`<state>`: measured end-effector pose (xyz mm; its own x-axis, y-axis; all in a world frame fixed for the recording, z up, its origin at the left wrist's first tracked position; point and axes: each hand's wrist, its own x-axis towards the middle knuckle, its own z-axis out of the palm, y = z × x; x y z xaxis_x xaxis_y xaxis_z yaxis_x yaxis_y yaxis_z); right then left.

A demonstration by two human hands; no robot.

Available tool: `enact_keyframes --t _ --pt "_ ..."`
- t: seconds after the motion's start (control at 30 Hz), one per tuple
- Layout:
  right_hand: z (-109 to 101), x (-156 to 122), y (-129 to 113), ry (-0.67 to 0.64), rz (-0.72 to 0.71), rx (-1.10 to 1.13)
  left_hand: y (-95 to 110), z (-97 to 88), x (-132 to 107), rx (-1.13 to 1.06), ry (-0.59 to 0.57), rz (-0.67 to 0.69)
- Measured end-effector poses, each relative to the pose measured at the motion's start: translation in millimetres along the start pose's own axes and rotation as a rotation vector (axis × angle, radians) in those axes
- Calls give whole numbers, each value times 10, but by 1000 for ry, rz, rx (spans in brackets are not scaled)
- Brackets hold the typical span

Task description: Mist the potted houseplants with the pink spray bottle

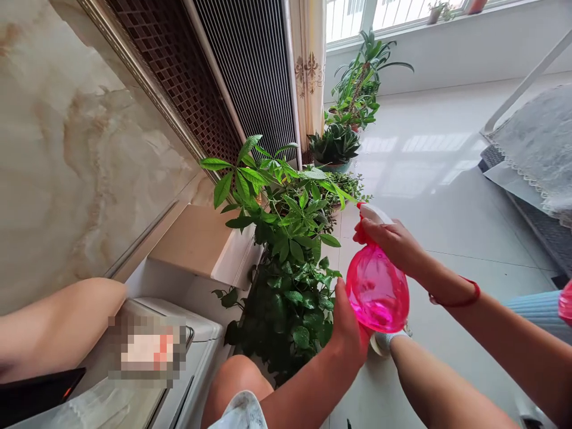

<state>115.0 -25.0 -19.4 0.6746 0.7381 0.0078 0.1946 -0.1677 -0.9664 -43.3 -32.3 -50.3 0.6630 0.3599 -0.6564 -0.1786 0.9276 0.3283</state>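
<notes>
A clear pink spray bottle (pixel 379 286) with a white and red spray head (pixel 374 213) is held between my two hands. My right hand (pixel 393 238) is closed around the neck and spray head, fingers at the trigger. Against the bottle's lower left side, my left hand (pixel 348 325) supports it from below; part of its fingers is hidden behind the bottle. The nozzle faces left, close to the leaves of a green potted plant (pixel 286 202). Below that plant, a darker leafy plant (pixel 295 304) shows small pale spots on its leaves.
More potted plants (pixel 337 146) stand toward the window (pixel 353 18). At the left are a cardboard-coloured box (pixel 192 238) and a white appliance-like unit (pixel 205 339). A lace-covered piece of furniture (pixel 540 143) is at the right. Bare limbs (pixel 58 322) show at the lower edges.
</notes>
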Motion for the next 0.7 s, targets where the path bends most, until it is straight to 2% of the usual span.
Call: enact_keyframes --t 0.1,0.2,0.33,0.5,0.63,0.7 --pt "139 -146 -24 -51 -11 10 -46 -125 -59 -28 8 54" --pt "276 -280 -46 -85 -20 5 -50 -255 -171 3 66 112" --pt "450 -466 -72 -119 -2 4 -35 -458 -352 71 131 110" --pt "679 -738 -110 -132 -9 -29 -8 -727 -580 -46 93 75" --pt "844 -976 -68 -91 20 -13 43 -933 -772 -128 1 26" --pt "905 -1103 -31 -64 27 -13 53 -1036 -848 -165 -6 13"
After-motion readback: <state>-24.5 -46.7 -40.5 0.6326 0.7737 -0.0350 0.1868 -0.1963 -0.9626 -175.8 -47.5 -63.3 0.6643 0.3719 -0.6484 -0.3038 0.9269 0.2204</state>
